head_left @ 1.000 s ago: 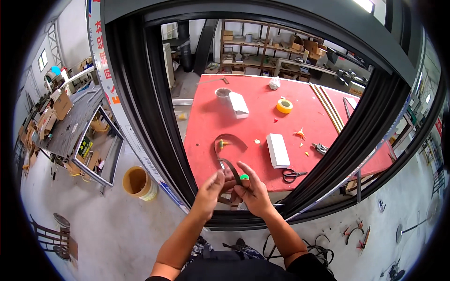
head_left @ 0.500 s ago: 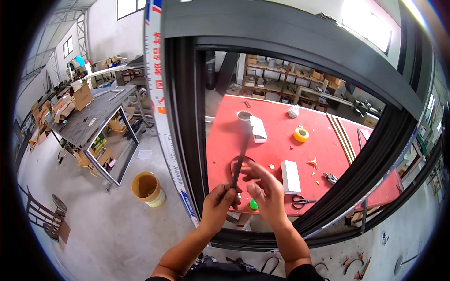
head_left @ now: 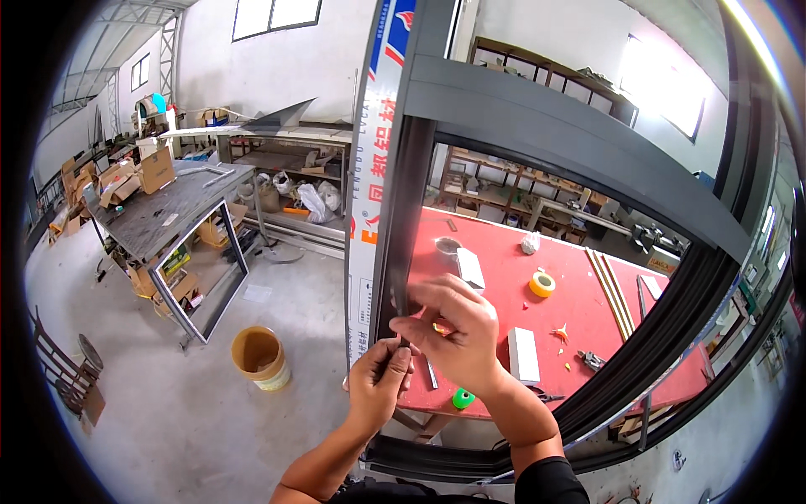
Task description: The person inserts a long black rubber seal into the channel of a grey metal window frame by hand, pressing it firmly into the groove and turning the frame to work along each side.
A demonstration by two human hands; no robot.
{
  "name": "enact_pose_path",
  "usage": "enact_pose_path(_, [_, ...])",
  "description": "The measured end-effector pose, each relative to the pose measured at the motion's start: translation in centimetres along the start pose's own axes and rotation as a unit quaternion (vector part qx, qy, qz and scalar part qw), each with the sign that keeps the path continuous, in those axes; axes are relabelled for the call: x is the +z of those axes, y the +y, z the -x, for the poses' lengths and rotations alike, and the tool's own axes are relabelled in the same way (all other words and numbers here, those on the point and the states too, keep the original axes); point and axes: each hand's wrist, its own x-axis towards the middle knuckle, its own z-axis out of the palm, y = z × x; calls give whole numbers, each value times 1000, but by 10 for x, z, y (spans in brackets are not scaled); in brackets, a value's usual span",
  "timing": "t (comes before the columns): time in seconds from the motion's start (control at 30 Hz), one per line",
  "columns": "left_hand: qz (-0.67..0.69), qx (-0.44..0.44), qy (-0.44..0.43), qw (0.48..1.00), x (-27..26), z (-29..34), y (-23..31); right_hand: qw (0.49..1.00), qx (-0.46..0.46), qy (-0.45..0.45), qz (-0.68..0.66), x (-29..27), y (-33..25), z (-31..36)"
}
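Observation:
A thin dark strip stands almost upright against the inner side of the grey window frame's left post. Lower down, my left hand is closed in a pinch round the strip's bottom end. Just above it, my right hand has its thumb and bent fingers closed on the strip. Its upper part is blurred and hard to tell from the dark post. Whether it sits in a groove is unclear. Through the frame opening a red-topped table shows behind my hands.
On the table lie a yellow tape roll, white boxes, a green roll, pliers and long thin strips. A yellow bucket stands on the floor at left, near a grey workbench and a chair.
My view has shifted so the frame sits further right. The strip has gone from slanting over the table to standing along the left post. My right hand, open before, has closed on it.

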Motion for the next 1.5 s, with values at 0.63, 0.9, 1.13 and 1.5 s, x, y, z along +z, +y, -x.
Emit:
enact_pose_path(0.63, [-50, 6, -65, 997, -27, -9, 2, 973, 111, 161, 122, 7, 50, -95])
enact_pose_path(0.9, [-41, -7, -64, 997, -23, -11, 0, 977, 125, 157, 68, 13, 58, -96])
enact_pose_path(1.13, [-47, -8, -58, 997, -21, -13, -2, 971, 128, 201, 1, 21, 57, -110])
enact_pose_path(1.5, [-24, 7, -84, 996, -24, -18, -5, 965, 111, 237, -27, 24, 68, -119])
